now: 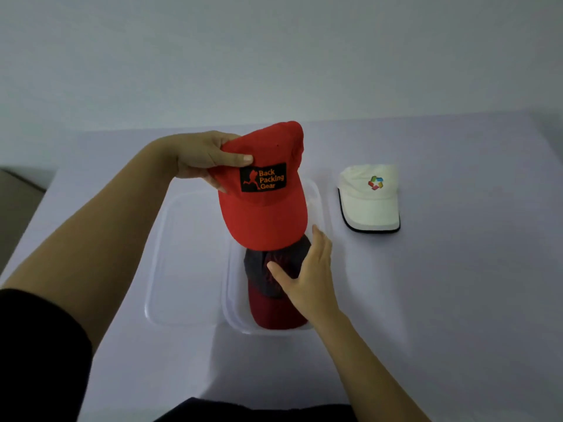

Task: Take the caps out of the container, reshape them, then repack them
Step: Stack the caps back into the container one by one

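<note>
My left hand [202, 158] grips the crown of a bright red cap [265, 208] with a black "Back Packing Gear" patch, holding it in the air above the clear plastic container [234, 318]. Inside the container lies a dark grey and maroon cap [274, 306], its brim toward me. My right hand [307, 278] rests on that cap with straight fingers and the thumb on its crown. A white cap [370, 199] with a colourful logo and dark brim edge lies on the table to the right of the container.
The container's clear lid [182, 260] lies flat on the table directly left of the container. The pale table [457, 300] ends at a wall behind. The table's left edge [39, 208] runs diagonally past my left forearm.
</note>
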### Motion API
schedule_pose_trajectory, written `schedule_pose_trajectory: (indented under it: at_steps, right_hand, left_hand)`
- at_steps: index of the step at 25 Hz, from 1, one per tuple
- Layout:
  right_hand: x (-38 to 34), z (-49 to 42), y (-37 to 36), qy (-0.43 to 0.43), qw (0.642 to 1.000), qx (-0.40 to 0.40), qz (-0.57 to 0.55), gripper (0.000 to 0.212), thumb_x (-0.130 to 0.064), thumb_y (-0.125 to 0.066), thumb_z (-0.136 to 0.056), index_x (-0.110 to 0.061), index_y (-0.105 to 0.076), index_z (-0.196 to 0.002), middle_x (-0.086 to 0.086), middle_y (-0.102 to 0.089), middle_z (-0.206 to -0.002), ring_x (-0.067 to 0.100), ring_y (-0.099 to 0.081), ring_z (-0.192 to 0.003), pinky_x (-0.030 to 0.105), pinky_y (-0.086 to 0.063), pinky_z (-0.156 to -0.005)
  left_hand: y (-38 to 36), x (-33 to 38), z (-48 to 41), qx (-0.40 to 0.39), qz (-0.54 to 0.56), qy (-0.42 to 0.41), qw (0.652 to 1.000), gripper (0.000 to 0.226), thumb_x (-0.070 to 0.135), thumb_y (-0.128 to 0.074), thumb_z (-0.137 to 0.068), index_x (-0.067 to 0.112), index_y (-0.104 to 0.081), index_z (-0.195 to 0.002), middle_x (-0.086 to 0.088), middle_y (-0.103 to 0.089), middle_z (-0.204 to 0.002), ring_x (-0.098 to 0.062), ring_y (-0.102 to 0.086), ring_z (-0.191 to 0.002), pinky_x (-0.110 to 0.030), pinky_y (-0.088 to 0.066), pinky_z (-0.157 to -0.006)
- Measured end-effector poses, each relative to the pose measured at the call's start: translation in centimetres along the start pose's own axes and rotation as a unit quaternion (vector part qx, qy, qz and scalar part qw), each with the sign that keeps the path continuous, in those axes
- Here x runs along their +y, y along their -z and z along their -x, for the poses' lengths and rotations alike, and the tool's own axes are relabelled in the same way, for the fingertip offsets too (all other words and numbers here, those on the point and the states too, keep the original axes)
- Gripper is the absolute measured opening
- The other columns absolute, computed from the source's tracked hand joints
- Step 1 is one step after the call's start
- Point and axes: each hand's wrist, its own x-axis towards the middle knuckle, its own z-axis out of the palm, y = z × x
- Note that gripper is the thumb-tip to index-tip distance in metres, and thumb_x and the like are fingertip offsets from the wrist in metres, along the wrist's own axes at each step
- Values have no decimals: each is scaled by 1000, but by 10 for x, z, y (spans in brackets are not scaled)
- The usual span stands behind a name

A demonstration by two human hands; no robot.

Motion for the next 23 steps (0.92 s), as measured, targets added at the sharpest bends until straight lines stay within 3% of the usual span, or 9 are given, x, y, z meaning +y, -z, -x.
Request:
schedule_pose_trajectory:
  at_steps: [3, 5, 7, 9, 12, 17, 21, 23]
  right_hand:
    - [4, -19, -21, -6, 994, -86, 68, 122, -57, -77, -60, -22, 2, -146, 11, -9, -152, 26, -16, -141, 47, -28, -113]
    - [11, -34, -27, -55, 982, -150, 97, 137, -56, -82, -52, -32, 16, -144, 13, 8, -155, 31, -3, -144, 52, -22, -114]
    - [20, -43, -31, -101, 975, -171, 98, 147, -54, -86, -45, -36, 24, -140, 15, 10, -155, 32, -2, -145, 54, -21, -114]
    - [25, -47, -33, -120, 976, -161, 89, 149, -52, -88, -40, -38, 21, -140, 14, -4, -152, 31, -15, -141, 52, -27, -112]
    - [26, -41, -35, -74, 986, -116, 94, 135, -47, -89, -42, -40, 4, -141, 7, -24, -130, 25, -34, -122, 45, -39, -104]
    - [23, -23, -32, 42, 989, -78, 122, 122, -47, -86, -47, -40, -4, -137, -1, -22, -115, 18, -38, -107, 36, -46, -96]
    - [26, -11, -31, 75, 987, -48, 131, 119, -51, -85, -49, -38, -4, -135, -4, -16, -110, 15, -35, -101, 34, -48, -92]
    - [25, -10, -28, 64, 989, -55, 119, 119, -50, -85, -50, -40, -2, -135, -7, -12, -108, 14, -34, -100, 31, -47, -92]
  left_hand:
    - [18, -17, -6, 29, -2, -19, 999, 62, 53, -78, -58, 32, -62, -114, 4, -73, -105, -16, -71, -93, -32, -59, -64]
    - [23, -18, -12, 48, -11, -34, 998, 50, 43, -69, -74, 32, -58, -121, 4, -71, -109, -17, -70, -96, -33, -60, -67]
    - [26, -15, -18, 63, -28, -43, 997, 43, 37, -65, -81, 31, -58, -122, 4, -70, -110, -17, -69, -98, -34, -60, -71]
    - [26, -12, -22, 73, -45, -58, 995, 40, 37, -65, -83, 32, -58, -122, 5, -70, -109, -17, -68, -98, -34, -59, -72]
    - [21, -10, -27, 79, -59, -101, 990, 43, 36, -66, -84, 40, -54, -125, 6, -68, -113, -18, -67, -101, -39, -58, -77]
    - [-2, -24, -39, 47, -65, -122, 989, 48, 31, -66, -85, 44, -50, -129, 8, -66, -117, -13, -65, -105, -39, -58, -82]
    - [-27, -49, -53, -48, -65, -48, 996, 38, 31, -64, -87, 46, -52, -120, 10, -68, -110, -12, -68, -95, -37, -57, -80]
    - [-41, -67, -59, -96, -38, 2, 995, 36, 30, -63, -87, 43, -53, -119, 3, -68, -112, -15, -69, -89, -37, -56, -78]
